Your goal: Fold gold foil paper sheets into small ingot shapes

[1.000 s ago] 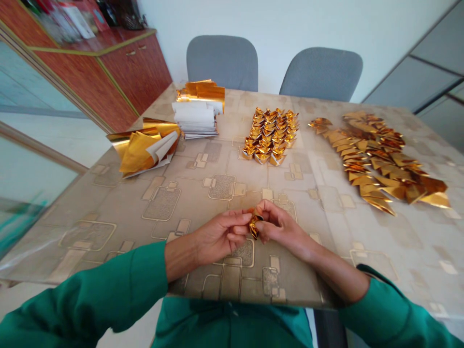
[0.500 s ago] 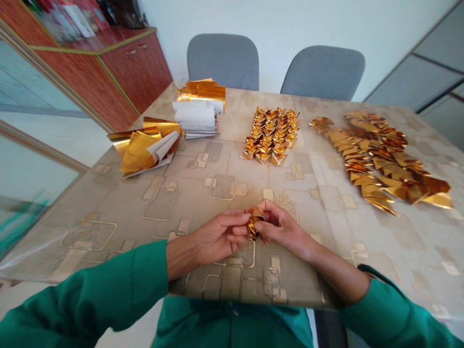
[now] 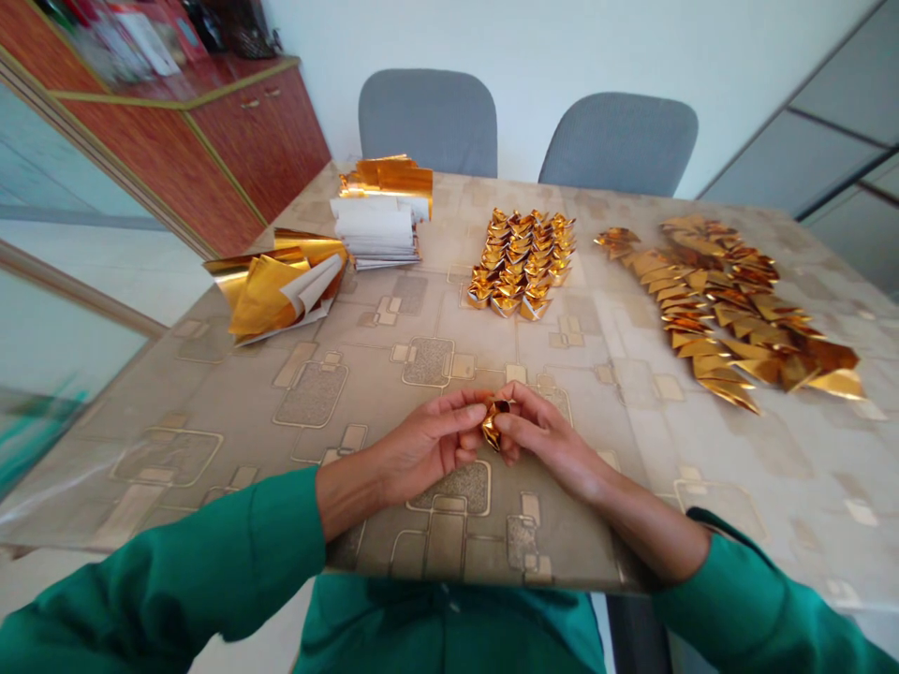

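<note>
Between both hands, over the near part of the table, is a small folded gold foil paper ingot. My left hand pinches its left side between thumb and fingers. On its right side my right hand grips it, thumb lying across the front and fingers behind. Fingertips cover part of the piece. Beyond the hands stand close rows of finished-looking gold paper ingots. Flat folded gold paper pieces lie in overlapping lines at the right.
The patterned tablecloth covers the table. Loose gold paper sheets lie at the left, beside a stack of white-backed paper. Two grey chairs stand at the far side, and a wooden cabinet at the back left.
Both hands have risen slightly with the foil piece, and its upper part has turned between the fingers. The whole view has shifted a little. Papers on the table lie as before.
</note>
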`<state>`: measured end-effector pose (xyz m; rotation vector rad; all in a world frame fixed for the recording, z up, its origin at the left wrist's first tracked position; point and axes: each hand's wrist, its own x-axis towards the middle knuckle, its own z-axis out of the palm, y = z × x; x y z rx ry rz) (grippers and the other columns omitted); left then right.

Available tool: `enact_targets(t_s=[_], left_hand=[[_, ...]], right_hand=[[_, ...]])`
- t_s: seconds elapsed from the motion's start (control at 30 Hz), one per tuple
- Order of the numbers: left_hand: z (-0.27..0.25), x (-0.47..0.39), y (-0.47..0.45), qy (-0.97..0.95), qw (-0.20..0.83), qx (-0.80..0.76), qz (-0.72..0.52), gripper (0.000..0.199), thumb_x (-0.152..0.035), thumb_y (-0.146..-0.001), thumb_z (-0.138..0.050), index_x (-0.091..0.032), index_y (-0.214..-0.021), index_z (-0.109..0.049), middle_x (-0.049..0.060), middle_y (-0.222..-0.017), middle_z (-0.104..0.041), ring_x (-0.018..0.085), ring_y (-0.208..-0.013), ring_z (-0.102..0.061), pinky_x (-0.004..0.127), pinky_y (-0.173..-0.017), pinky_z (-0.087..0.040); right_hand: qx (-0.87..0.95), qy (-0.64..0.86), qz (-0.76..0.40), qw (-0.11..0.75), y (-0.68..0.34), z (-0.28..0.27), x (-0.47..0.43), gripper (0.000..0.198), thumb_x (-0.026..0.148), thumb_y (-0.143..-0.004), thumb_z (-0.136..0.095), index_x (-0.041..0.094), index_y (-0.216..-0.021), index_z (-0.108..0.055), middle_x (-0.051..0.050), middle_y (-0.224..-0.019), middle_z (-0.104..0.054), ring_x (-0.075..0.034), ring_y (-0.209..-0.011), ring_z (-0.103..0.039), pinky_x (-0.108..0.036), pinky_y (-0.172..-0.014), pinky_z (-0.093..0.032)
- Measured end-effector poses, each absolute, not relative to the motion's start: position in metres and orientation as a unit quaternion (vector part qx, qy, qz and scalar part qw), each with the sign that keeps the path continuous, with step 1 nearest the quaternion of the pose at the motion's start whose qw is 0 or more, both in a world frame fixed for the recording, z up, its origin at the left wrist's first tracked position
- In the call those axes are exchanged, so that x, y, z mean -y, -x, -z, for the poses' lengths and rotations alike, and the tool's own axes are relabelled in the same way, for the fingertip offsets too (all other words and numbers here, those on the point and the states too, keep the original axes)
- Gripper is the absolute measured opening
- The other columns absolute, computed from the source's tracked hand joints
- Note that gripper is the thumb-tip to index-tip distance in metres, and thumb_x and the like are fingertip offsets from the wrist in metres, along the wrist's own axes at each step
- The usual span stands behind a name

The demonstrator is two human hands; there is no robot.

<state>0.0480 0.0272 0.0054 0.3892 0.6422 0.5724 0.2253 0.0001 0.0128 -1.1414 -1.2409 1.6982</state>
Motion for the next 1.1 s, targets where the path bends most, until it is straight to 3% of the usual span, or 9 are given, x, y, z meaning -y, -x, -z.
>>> enact_targets(t_s=[0.2,0.37,0.6,0.7,0.87,1.1], left_hand=[[-0.007,-0.026,-0.049,-0.168,0.899,-0.302,-0.271,0.025,-0.015,-0.075,-0.079,-0.011,-0.098,-0.070,0.002,-0.080,-0.064,0.002,-0.054,-0.051,0.012,-0.050,-0.045],[-0.005,-0.027,-0.049,-0.147,0.898,-0.292,-0.293,0.019,-0.012,-0.079,-0.075,-0.008,-0.097,-0.069,0.002,-0.077,-0.062,0.001,-0.054,-0.052,0.009,-0.052,-0.047],[-0.004,-0.023,-0.049,-0.191,0.866,-0.335,-0.318,0.022,-0.011,-0.074,-0.079,-0.012,-0.093,-0.069,0.000,-0.075,-0.064,0.002,-0.052,-0.054,0.011,-0.052,-0.049],[-0.005,-0.025,-0.049,-0.192,0.870,-0.328,-0.313,0.022,-0.011,-0.077,-0.076,-0.012,-0.098,-0.069,0.000,-0.074,-0.064,0.002,-0.052,-0.053,0.011,-0.052,-0.049],[-0.010,-0.029,-0.046,-0.150,0.895,-0.297,-0.295,0.028,-0.010,-0.082,-0.071,-0.016,-0.109,-0.067,0.004,-0.083,-0.065,0.001,-0.051,-0.050,0.008,-0.047,-0.043],[-0.015,-0.027,-0.047,-0.102,0.906,-0.283,-0.297,0.018,-0.010,-0.077,-0.076,-0.016,-0.093,-0.069,-0.001,-0.077,-0.063,-0.001,-0.047,-0.045,0.007,-0.043,-0.037]], right_hand=[[0.486,0.460,-0.650,0.360,-0.225,-0.010,-0.001,0.031,0.047,-0.085,-0.062,0.020,-0.083,-0.048,0.006,-0.063,-0.050,-0.009,-0.053,-0.046,-0.024,-0.051,-0.041],[0.458,0.429,-0.682,0.376,-0.227,-0.010,0.000,0.025,0.043,-0.088,-0.059,0.019,-0.086,-0.051,0.003,-0.067,-0.053,-0.010,-0.059,-0.049,-0.025,-0.057,-0.042],[0.488,0.431,-0.666,0.365,-0.226,-0.016,0.000,0.027,0.043,-0.084,-0.064,0.020,-0.087,-0.050,0.005,-0.069,-0.050,-0.010,-0.059,-0.047,-0.026,-0.058,-0.043],[0.499,0.417,-0.662,0.373,-0.228,-0.013,0.000,0.030,0.048,-0.086,-0.063,0.020,-0.087,-0.053,0.003,-0.072,-0.052,-0.011,-0.064,-0.050,-0.026,-0.062,-0.045],[0.477,0.409,-0.663,0.406,-0.233,-0.007,-0.003,0.046,0.059,-0.096,-0.042,0.017,-0.085,-0.059,-0.003,-0.076,-0.060,-0.013,-0.068,-0.054,-0.028,-0.067,-0.046],[0.522,0.421,-0.626,0.398,-0.236,-0.012,-0.007,0.032,0.052,-0.088,-0.061,0.020,-0.085,-0.055,0.002,-0.074,-0.055,-0.011,-0.065,-0.049,-0.026,-0.064,-0.043]])
